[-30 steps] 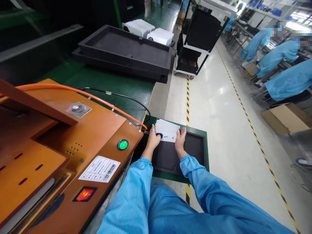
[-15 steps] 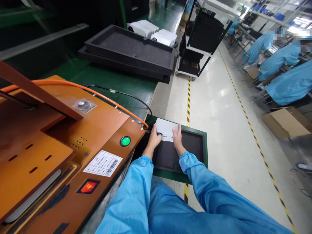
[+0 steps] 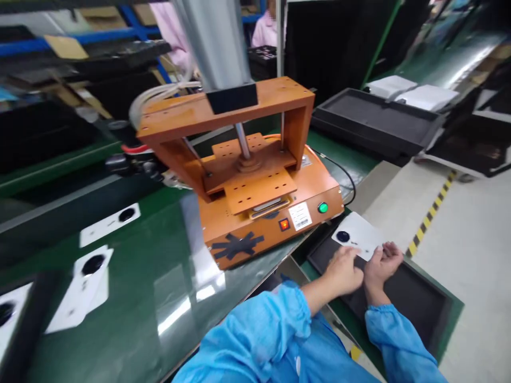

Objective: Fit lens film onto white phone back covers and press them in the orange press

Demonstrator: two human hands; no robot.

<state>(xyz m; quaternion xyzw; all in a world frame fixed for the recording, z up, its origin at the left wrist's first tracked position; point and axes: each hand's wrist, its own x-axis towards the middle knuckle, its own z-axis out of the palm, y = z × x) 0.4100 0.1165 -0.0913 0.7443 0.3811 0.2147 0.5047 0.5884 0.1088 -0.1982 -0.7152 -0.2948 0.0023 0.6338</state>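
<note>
A white phone back cover point(image 3: 361, 234) with a round black camera ring lies in the black foam-lined tray point(image 3: 423, 303) with a green rim, at the tray's upper end. My left hand point(image 3: 344, 270) is over the cover's near edge, with its fingers loosely bent and nothing visible in them. Beside the cover's lower right corner, my right hand point(image 3: 382, 265) is turned partly palm up, fingers apart and loosely curled, holding nothing. Whether either hand still touches the cover is hard to tell.
An orange press point(image 3: 255, 175) with a lit green button stands on the green bench point(image 3: 159, 319). White covers point(image 3: 90, 271) lie at the left. Black foam trays point(image 3: 379, 119) and white stacks point(image 3: 427, 96) are behind. A black trolley point(image 3: 471, 141) stands at the right.
My view has swung left, bringing the whole press and the left bench into sight. Both hands have come off the cover's sides towards its near edge; the cover lies in the tray.
</note>
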